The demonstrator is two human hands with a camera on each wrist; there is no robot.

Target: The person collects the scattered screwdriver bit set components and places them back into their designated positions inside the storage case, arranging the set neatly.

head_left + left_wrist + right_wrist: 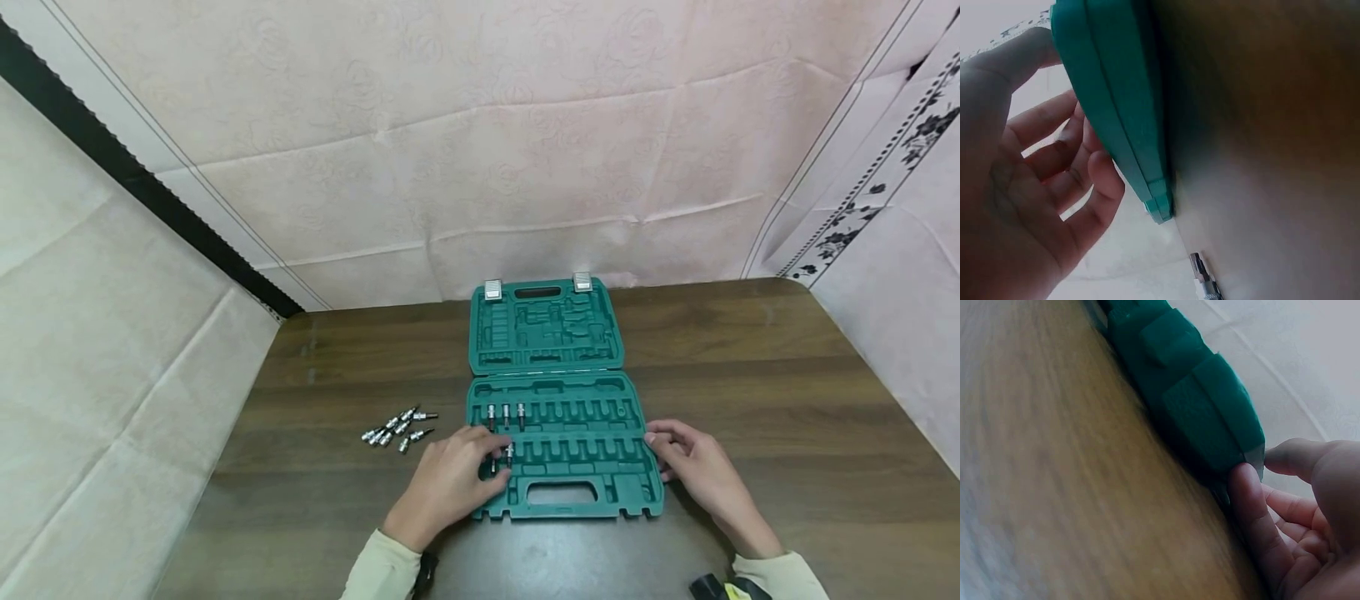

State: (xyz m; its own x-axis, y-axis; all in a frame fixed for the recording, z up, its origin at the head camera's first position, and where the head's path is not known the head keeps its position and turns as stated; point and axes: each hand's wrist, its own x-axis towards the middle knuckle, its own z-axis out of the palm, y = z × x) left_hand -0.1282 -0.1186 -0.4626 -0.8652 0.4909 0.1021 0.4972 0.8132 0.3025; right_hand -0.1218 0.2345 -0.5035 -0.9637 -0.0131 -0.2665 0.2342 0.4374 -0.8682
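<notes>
An open green plastic socket case [566,400] lies on the table, its lid tilted back towards the wall. My left hand [453,471] reaches over its left side, thumb and forefinger spread apart around two small metal bit sockets [509,454] in the lower row. In the left wrist view its fingertips go out of sight behind the case wall [1116,94]. Several bit sockets [506,414] stand in the upper row. At the right edge my right hand [693,462] grips the case, thumb at the rim and a finger [1247,487] against the side wall.
Left of the case, several loose bit sockets [397,429] lie in a small heap on the wooden table [337,517]. Pale fabric walls [525,167] rise behind the table and at both sides. The lid carries two silver latches [582,282].
</notes>
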